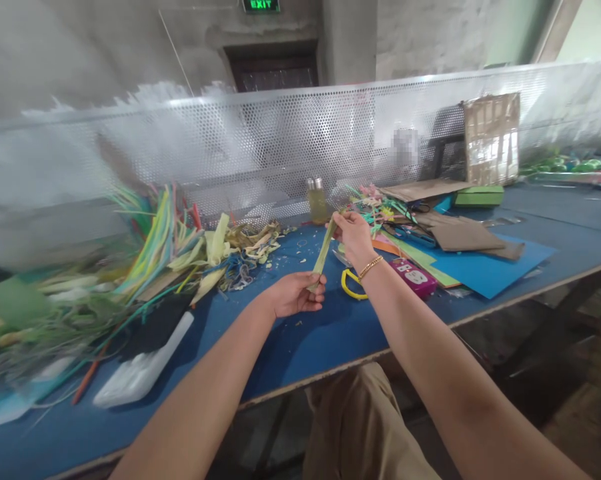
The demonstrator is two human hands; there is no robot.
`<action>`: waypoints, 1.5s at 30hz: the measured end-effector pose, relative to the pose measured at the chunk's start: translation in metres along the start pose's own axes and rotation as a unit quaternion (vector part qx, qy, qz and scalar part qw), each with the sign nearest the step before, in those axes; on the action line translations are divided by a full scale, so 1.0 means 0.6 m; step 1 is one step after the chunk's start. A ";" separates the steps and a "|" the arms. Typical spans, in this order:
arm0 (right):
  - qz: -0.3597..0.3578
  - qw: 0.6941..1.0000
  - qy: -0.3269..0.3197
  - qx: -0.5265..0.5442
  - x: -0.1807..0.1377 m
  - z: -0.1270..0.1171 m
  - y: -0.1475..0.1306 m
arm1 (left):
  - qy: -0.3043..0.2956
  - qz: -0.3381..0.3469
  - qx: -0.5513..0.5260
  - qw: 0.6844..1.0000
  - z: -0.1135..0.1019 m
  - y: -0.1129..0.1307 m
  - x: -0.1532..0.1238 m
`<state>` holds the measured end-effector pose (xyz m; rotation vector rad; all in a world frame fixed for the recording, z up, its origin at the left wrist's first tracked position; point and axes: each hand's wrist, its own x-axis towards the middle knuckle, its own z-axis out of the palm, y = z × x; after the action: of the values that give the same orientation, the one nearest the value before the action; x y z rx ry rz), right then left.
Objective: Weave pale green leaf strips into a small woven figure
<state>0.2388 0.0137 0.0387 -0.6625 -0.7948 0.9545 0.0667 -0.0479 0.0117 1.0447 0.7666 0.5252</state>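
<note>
A narrow pale-green strip of corn husk (324,250) is stretched at a slant between my hands, above the blue table. My left hand (299,293) pinches its lower end between thumb and fingers. At the upper end, my right hand (353,233), with a gold bracelet at the wrist, is closed on the husk. Just below the right wrist lie scissors with a yellow handle (351,285), partly hidden by the forearm. A purple case (414,277) with a white figure sits right of that forearm. Loose corn husks (219,243) are heaped to the left of my hands.
Colourful pipe cleaners (155,247) bunch at the left, near a white plastic-wrapped pack (143,363). A clear bottle (317,200) stands by the perforated metal screen (280,140). Brown cardboard (467,235) and blue paper (500,270) lie at right. The table's front edge (320,379) runs above my knees.
</note>
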 end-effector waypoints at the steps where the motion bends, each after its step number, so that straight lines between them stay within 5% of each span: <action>1: 0.001 1.000 0.003 -0.002 0.000 0.000 -0.002 | -0.003 -0.007 -0.007 1.000 0.001 0.001 0.000; 6: 0.018 1.000 0.013 -0.001 0.000 -0.002 -0.010 | -0.005 0.002 -0.021 1.000 0.002 -0.001 0.005; 15: 0.025 0.997 0.077 0.012 0.011 -0.015 -0.006 | 0.057 0.113 0.191 0.973 0.015 -0.013 0.014; 28: -0.003 0.997 0.072 -0.043 0.019 -0.018 0.000 | 0.056 0.150 0.227 0.961 0.016 -0.013 0.010; 35: 0.036 0.999 0.003 -0.026 0.014 -0.017 -0.015 | 0.177 0.288 0.383 0.860 -0.012 0.008 0.019; 45: 0.056 0.998 -0.021 -0.027 0.005 -0.011 -0.028 | 0.210 0.191 0.198 0.938 0.000 0.008 0.013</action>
<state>0.2529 0.0080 0.0489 -0.7427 -0.8297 1.0539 0.0715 -0.0403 0.0139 1.4957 1.0822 0.9771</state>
